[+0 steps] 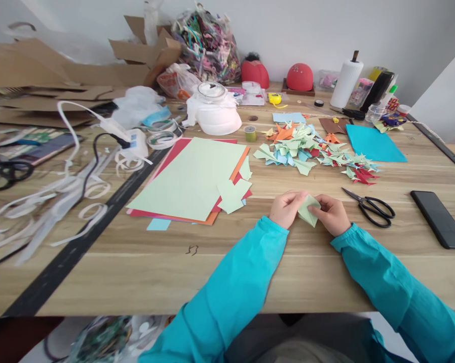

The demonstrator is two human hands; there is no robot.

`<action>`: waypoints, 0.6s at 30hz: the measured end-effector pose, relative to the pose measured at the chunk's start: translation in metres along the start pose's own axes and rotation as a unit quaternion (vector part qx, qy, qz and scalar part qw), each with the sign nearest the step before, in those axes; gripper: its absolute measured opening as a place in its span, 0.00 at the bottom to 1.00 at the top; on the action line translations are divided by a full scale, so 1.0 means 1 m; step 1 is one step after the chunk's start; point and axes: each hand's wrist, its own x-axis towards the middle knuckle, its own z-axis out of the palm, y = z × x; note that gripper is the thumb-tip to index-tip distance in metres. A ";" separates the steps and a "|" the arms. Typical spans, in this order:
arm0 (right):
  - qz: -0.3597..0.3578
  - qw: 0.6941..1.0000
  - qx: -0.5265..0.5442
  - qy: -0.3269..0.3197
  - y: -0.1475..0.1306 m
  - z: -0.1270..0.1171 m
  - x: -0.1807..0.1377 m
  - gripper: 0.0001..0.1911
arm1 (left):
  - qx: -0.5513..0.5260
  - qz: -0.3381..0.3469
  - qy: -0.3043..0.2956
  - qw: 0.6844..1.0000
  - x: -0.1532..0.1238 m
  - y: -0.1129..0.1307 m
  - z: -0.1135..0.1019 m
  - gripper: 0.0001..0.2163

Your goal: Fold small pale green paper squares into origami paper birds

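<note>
Pinching the folded pale-green paper (305, 214) from both sides, I have it between my left hand (287, 207) and right hand (332, 216), its long axis running roughly toward me, right thumb over its face, neither hand nearer, scissors (375, 207) off rightward.

I can read one handwritten number, "53" (191, 250), in thin dark strokes on the top of my wood-grain bench (231, 282), nearer the front edge than the back. Toward the back right corner, the marks on the glossy dark-blue packet (394, 120) are too small for me to read.
</note>
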 end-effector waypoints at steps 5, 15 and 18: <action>0.034 0.996 0.073 0.045 0.000 -0.002 0.002 0.09 | -0.127 -0.122 0.008 0.984 0.002 -0.004 0.000 0.15; 0.054 0.984 0.151 0.075 0.002 -0.004 0.004 0.14 | -0.200 -0.161 -0.028 0.966 0.003 -0.008 0.003 0.16; 0.053 0.984 0.152 0.071 0.001 -0.004 0.004 0.14 | -0.188 -0.156 -0.030 0.969 0.003 -0.010 0.004 0.16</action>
